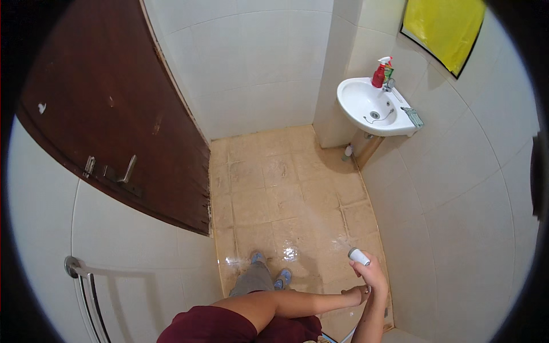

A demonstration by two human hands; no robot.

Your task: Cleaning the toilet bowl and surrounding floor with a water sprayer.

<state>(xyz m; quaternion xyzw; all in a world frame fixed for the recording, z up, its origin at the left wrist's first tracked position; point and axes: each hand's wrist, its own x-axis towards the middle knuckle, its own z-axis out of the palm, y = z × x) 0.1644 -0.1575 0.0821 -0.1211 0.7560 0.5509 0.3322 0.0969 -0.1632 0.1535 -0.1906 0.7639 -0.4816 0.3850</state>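
My right hand point(372, 272) grips a white handheld shower sprayer point(359, 256) near the right wall. A faint stream of water runs from its head towards the tiled floor point(283, 184). Just below, my left hand point(356, 296) reaches across my body and is closed around what looks like the sprayer's hose, mostly hidden by the hand and the right wrist. The beige floor tiles are wet and shiny, with dark stains along the joints. My feet in blue footwear point(282, 278) stand on them.
A white washbasin point(358, 105) on the right wall holds a red spray bottle point(378, 77) and a folded grey-green cloth or glove point(412, 117). A small bottle point(348, 151) stands beneath. At left are a dark brown door point(124, 107) and a metal towel rail point(88, 283).
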